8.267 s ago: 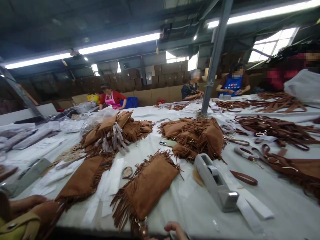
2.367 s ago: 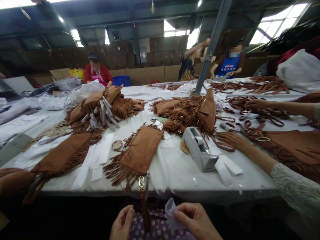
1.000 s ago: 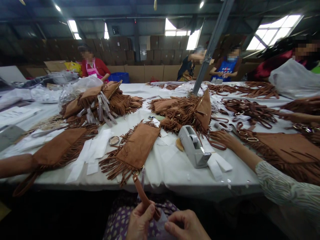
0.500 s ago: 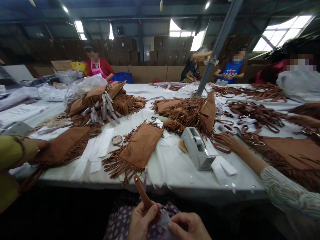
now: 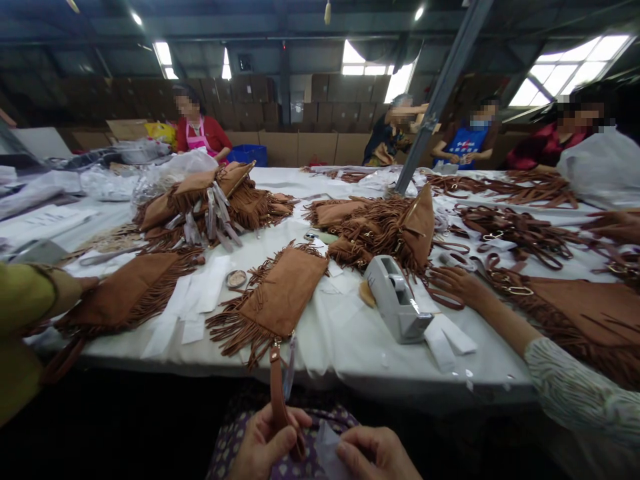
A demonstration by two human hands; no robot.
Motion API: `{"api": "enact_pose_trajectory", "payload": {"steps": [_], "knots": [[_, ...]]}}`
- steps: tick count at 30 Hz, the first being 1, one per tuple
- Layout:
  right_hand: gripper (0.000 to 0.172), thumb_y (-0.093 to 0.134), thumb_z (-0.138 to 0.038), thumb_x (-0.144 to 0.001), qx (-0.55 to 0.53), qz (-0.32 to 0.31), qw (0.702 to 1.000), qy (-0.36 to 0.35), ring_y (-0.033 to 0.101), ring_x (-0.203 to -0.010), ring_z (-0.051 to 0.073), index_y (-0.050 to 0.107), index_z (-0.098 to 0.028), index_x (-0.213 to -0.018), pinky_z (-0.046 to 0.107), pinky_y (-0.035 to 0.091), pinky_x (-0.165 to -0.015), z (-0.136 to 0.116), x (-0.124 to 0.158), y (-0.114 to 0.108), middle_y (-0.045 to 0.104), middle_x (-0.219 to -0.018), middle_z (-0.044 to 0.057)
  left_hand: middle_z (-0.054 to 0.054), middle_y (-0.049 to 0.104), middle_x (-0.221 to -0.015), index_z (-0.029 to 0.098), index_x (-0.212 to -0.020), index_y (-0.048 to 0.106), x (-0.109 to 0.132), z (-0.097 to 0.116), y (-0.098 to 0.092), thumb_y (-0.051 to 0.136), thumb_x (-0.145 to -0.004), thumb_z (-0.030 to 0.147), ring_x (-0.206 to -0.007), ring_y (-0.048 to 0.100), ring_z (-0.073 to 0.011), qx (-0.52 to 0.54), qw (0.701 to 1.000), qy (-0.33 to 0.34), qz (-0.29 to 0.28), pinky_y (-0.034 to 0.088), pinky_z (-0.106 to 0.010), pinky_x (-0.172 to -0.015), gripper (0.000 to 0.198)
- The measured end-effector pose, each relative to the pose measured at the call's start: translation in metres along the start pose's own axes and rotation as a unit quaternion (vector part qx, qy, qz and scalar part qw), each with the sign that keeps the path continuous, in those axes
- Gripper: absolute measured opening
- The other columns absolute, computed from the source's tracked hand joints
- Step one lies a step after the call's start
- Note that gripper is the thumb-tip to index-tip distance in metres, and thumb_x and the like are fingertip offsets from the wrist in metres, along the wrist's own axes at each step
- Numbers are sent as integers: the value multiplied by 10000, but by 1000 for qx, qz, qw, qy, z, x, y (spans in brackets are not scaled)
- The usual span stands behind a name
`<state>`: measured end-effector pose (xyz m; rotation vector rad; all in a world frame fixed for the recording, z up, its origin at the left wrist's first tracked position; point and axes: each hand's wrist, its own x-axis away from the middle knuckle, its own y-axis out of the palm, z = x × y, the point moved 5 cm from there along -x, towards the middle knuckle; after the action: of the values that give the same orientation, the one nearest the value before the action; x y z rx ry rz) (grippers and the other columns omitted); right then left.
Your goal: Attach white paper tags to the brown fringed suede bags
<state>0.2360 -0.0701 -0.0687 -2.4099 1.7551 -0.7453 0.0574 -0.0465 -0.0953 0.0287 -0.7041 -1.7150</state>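
Observation:
My left hand (image 5: 267, 440) is closed around a brown wrist strap (image 5: 278, 387) that hangs off the table's front edge. The strap joins by a metal clasp to a brown fringed pouch (image 5: 285, 293), which lies flat on the white table in front of me. Between the thumb and fingers of my right hand (image 5: 373, 453) is a translucent whitish sheet (image 5: 329, 450), held just right of the strap's loop. Beside the strap hangs a narrow clear-wrapped tag (image 5: 290, 363).
A grey tape dispenser (image 5: 397, 300) stands right of the pouch, a small round tin (image 5: 235, 279) left of it. Fringed pouches are heaped (image 5: 200, 200) behind. Co-workers' arms reach in from left (image 5: 40, 297) and right (image 5: 505, 320). A metal post (image 5: 430, 120) rises from the table.
My left hand has shifted slightly left, and the strap now hangs straighter with its loop showing. The whitish sheet has come apart from the strap in my right hand.

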Motion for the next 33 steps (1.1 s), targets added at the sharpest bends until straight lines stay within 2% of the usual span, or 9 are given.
{"api": "enact_pose_trajectory", "payload": {"steps": [4,9,14,18,21,23,25,29,33], "knots": [[383,505,-416,-811,-10,-25,1000,-4,411,-581,108,658,-104,-651,212,291,-525,-5,-7,3,488,-571,-14,-36,643,-538,158,-742,704,1,8,-4,728,-632,357,-522,562,-134,-52,996,-15,-72,423,-245,-547,229],[371,505,-408,-817,-16,-40,999,5,394,-585,106,647,-112,-645,207,282,-515,-8,-15,6,442,-568,-24,-33,632,-643,163,-791,717,-1,9,-6,720,-635,290,-593,577,-146,-91,985,-63,-136,455,-278,-619,200],[402,495,-416,-828,-28,-42,999,-1,347,-563,93,636,-100,-624,209,272,-512,-5,-20,13,399,-551,-35,-32,631,-674,162,-895,703,-2,2,-8,740,-613,321,-596,571,-140,-84,983,-78,-146,449,-268,-610,326],[385,507,-402,-822,-37,-35,999,-8,348,-557,91,642,-96,-632,204,281,-514,-6,-23,16,416,-543,-37,-37,629,-623,149,-751,694,-5,1,-6,714,-647,340,-571,577,-144,-87,983,-52,-152,435,-261,-587,218],[379,494,-402,-832,-41,-33,998,-17,369,-575,96,655,-102,-667,204,291,-526,-11,-23,16,452,-570,-29,-32,618,-566,146,-676,686,-8,1,-5,716,-637,350,-538,571,-145,-88,989,-19,-121,427,-252,-556,210],[316,531,-385,-810,-41,-39,998,-27,388,-601,101,666,-115,-716,203,297,-544,-15,-23,16,482,-605,-27,-28,618,-556,148,-658,687,-10,0,-5,729,-620,331,-531,563,-142,-96,991,-7,-91,426,-248,-549,192],[266,571,-355,-777,-29,-33,999,-24,381,-596,99,658,-121,-687,204,281,-537,-15,-24,16,464,-590,-35,-22,613,-543,148,-643,688,-11,0,-3,738,-607,315,-524,549,-136,-104,992,-8,-72,420,-244,-543,178],[375,530,-395,-795,1,1,1000,-7,319,-543,87,606,-116,-556,218,230,-496,-6,-25,17,359,-519,-43,-23,611,-548,140,-636,685,-10,3,-3,730,-623,332,-535,548,-134,-97,995,6,-35,422,-245,-556,197],[430,525,-470,-782,2,-17,1000,-5,313,-535,89,602,-117,-548,221,222,-480,-1,-21,19,355,-521,-37,11,606,-599,165,-677,651,-8,4,-12,738,-629,333,-576,546,-112,-12,998,27,56,423,-226,-592,195]]}}
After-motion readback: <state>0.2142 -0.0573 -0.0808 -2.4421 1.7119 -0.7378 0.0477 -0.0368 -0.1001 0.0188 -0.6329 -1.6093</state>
